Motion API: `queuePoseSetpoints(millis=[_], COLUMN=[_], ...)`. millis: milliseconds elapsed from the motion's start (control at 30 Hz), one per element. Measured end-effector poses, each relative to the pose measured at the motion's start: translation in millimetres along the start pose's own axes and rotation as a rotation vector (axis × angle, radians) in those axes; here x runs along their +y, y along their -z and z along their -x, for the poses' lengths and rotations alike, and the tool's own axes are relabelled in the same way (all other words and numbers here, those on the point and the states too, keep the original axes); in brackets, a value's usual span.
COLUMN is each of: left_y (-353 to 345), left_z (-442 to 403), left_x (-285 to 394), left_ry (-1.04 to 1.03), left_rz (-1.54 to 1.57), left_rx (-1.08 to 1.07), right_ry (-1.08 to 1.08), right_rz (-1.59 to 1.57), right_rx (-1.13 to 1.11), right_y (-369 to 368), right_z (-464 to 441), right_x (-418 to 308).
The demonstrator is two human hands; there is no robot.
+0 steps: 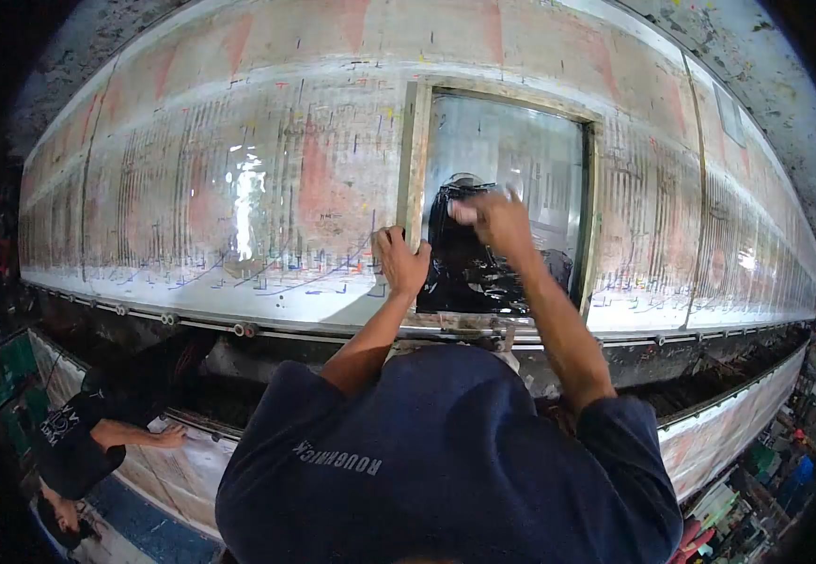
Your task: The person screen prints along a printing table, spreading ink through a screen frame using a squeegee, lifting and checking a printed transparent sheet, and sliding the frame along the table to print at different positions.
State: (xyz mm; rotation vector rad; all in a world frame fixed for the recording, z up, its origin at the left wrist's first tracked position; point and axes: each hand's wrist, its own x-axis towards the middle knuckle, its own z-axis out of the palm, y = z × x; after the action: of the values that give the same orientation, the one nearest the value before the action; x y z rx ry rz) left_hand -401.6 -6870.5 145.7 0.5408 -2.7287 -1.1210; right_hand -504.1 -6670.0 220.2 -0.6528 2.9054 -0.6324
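A wooden-edged frame (418, 160) lies on the long, stained printing table (333, 188). Black wet liquid (469, 263) covers the lower part of the screen inside it. My left hand (401, 260) rests at the frame's left side, its fingers apart on and beside the wood. Over the screen, my right hand (499, 223) is blurred; its fingers are curled round something pale that I cannot make out. Dark smears and a curved streak of the liquid show near that hand.
A rail with small round fittings (239, 330) runs along the table's near edge. At the lower left a co-worker in a dark shirt (74, 446) has a hand on another long table (154, 467). Cluttered items lie at the lower right.
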Motion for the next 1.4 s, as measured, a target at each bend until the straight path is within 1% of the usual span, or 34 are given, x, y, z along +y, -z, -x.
queuePoseSetpoints(millis=[67,133,167,200,233,300,367,433,467,500,567,600,633,667,700,733,767,800,833,867,900,933,967,1000,1033,1067,1100,1167,1200,1233,1267,1300,1367,1400], left_y=[3,4,3,7,7,3,0,0,3,3,3,4,7,9,9,9,7,11,16,19,14,3,-9,-23,-44,-75,-105,-154,-171,-172,-171,-178,-193,-187], left_z=[4,2,-2,-3,-3,-3,-2,-2,-3,-5,-4,-1,0,-4,-6,-7,-8,-7,-6,-5,-3,1,6,12,16,19,25,38,45,57,79,90,105,113], left_x=[-3,-2,0,2,2,4,3,3,5,4,8,10,14,18,18,17,19,26,29,32,40,52,60,67,79,97,115,151,167,194,217,216,197,202], left_ry=[0.019,0.006,-0.004,0.013,0.012,0.052,0.067,0.012,0.03,0.02,0.046,0.042,0.093,0.14,0.128,0.118,0.103,0.101,0.082,0.096,0.109,0.087,0.082,0.08,0.066,0.038,0.021,0.001,-0.002,-0.003,0.076,0.076,0.04,0.052], left_rz=[0.008,-0.003,-0.003,-0.035,-0.02,0.018,0.079,-0.028,-0.039,-0.043,-0.071,-0.073,0.033,0.139,0.133,0.135,0.14,0.141,0.14,0.202,0.265,0.268,0.27,0.269,0.265,0.24,0.215,0.267,0.151,0.026,0.059,0.051,-0.026,-0.032], left_rx=[-0.021,-0.015,-0.009,-0.035,-0.044,-0.031,-0.003,-0.006,-0.046,-0.037,-0.086,-0.08,-0.106,-0.127,-0.114,-0.098,-0.082,-0.068,-0.071,-0.082,-0.094,-0.102,-0.063,-0.023,-0.03,0.002,0.036,0.005,-0.013,-0.037,-0.06,-0.068,0.018,0.001], right_ry=[0.026,-0.116,-0.056,-0.063,-0.065,-0.087,0.04,-0.135,-0.164,-0.135,-0.023,-0.105,-0.189,-0.174,-0.055,0.011,0.005,0.052,-0.064,-0.094,-0.353,-0.458,-0.737,-0.999,-1.112,-0.989,-1.001,-0.97,-0.968,-0.978,-0.988,-0.999,-1.105,-1.112], right_rz=[0.088,-0.03,-0.039,-0.038,0.013,-0.034,0.031,0.105,-0.107,-0.095,0.121,0.083,0.042,-0.029,-0.068,-0.097,-0.107,-0.17,-0.155,-0.077,-0.195,-0.936,-0.975,-0.931,-1.077,-1.105,-1.014,-0.926,-0.932,-0.959,-0.984,-0.988,-0.918,-0.893], right_rx=[-0.001,0.121,0.169,0.181,0.133,0.014,-0.149,-0.45,-0.459,-0.363,0.083,0.165,0.251,0.314,0.347,0.299,0.199,0.166,0.165,0.287,0.49,0.568,0.593,0.744,0.657,0.817,0.687,0.693,0.7,0.679,0.659,0.659,0.64,0.612], right_y=[-13,-33,-37,-48,-44,-39,-22,-8,-17,19,-10,-24,-37,-49,-50,-42,-33,-12,4,16,20,26,21,46,50,60,71,86,97,104,108,108,101,90], right_z=[-21,-16,4,28,49,80,85,52,36,15,2,11,25,51,74,96,117,135,154,170,193,203,237,245,266,273,286,302,307,317,326,339,367,383], right_x=[1,-6,-19,-26,-41,-59,-51,-27,4,-14,6,-3,-21,-38,-46,-54,-50,-39,-25,-2,24,57,120,135,184,206,250,331,358,377,392,399,404,406])
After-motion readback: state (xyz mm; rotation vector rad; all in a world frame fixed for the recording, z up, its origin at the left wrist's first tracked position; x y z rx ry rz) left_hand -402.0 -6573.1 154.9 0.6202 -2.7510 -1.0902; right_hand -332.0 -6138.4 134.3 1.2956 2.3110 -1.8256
